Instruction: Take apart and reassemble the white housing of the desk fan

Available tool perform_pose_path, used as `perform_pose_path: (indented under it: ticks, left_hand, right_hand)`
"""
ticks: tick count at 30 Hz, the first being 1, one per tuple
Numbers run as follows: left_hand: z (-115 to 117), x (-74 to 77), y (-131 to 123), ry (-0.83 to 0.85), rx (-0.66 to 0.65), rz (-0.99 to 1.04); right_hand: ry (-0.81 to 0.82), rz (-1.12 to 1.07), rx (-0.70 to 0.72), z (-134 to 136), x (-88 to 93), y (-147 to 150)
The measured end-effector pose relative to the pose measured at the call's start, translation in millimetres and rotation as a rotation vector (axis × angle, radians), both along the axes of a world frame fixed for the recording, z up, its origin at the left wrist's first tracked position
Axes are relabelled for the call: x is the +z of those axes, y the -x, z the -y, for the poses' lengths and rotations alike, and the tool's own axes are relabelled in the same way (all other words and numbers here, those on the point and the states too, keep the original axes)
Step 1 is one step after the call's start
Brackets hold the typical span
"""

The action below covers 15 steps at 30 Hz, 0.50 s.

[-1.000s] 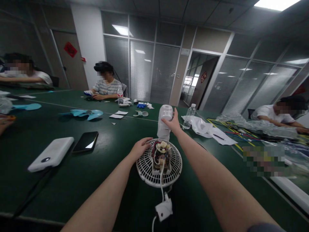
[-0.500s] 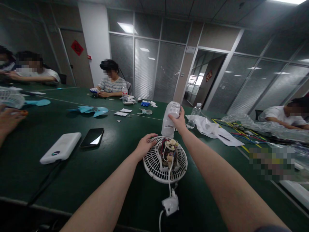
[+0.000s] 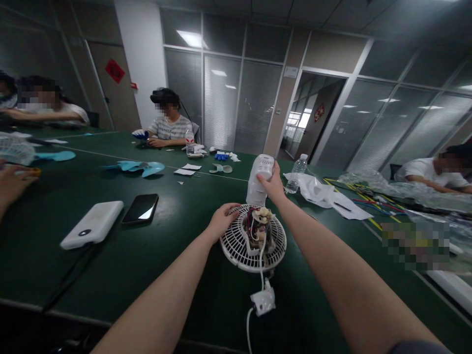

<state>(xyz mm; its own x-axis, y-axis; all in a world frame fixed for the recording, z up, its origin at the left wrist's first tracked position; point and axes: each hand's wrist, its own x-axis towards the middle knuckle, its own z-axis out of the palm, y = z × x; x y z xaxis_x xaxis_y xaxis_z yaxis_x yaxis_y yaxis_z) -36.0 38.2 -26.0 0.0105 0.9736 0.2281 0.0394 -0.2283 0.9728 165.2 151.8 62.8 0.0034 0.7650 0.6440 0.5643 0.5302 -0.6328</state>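
A white fan grille (image 3: 236, 248) lies on the green table with a motor and wiring (image 3: 260, 228) exposed at its middle. My left hand (image 3: 222, 222) is closed over the grille's left rim, fingers on its slats. Just behind the grille, my right hand (image 3: 272, 183) grips a white plastic fan housing (image 3: 255, 182) with vent slots on top, held upright. Whether the housing touches the grille or motor I cannot tell. From the motor a white cord (image 3: 262, 265) runs toward me to a small white plastic part (image 3: 263, 299).
To the left lie a white power bank (image 3: 94, 223), a phone (image 3: 140, 209) and blue fan blades (image 3: 142, 167). A water bottle (image 3: 296, 174) and crumpled white plastic (image 3: 317, 191) stand beyond my right hand. Cables and clear wrap (image 3: 391, 187) lie at right. Other people sit around the table.
The small white part and cord have shifted slightly up and right in view. Both my hands keep their holds. Across the table, a person's gloved hand has moved a little left.
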Motion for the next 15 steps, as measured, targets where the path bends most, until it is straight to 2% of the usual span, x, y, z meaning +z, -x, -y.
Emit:
perform_pose_path:
  ticks: [10, 15]
  left_hand:
    - [3.4, 4.1, -0.3, 0.036, -0.035, 0.008]
    - [0.8, 1.1, 0.1, 0.029, -0.028, 0.002]
  right_hand:
    - [0.002, 0.055, -0.043, 4.7, 0.5, 3.1]
    - [-0.009, 0.048, -0.042, 4.8, 2.7, 1.4]
